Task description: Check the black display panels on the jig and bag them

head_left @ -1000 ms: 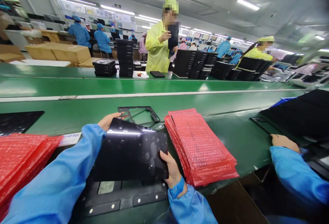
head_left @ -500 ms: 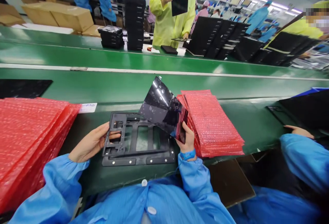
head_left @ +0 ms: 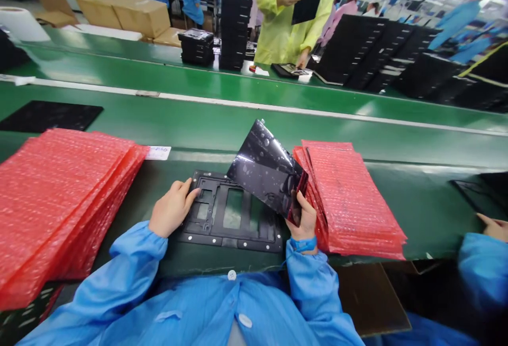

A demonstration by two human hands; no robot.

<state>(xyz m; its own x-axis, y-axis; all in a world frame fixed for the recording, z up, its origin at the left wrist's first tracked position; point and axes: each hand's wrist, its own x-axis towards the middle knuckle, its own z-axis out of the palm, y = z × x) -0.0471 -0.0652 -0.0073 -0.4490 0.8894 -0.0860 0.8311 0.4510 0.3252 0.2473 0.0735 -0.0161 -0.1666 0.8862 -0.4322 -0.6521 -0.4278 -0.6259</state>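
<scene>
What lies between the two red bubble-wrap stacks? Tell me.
In the head view, a black slotted frame lies on the green belt, under a glossy black panel held by the right hand.

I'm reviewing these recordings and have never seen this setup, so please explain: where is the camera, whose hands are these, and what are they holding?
The camera is worn on a person's head and looks down at their own bare hands, so the nearest blue sleeves are theirs. Their right hand holds a glossy black panel tilted up by one edge. Their left hand rests on a black frame lying on a green conveyor belt. Stacks of red bubble-wrap bags lie on both sides. The hand at far right belongs to a co-worker.
</scene>
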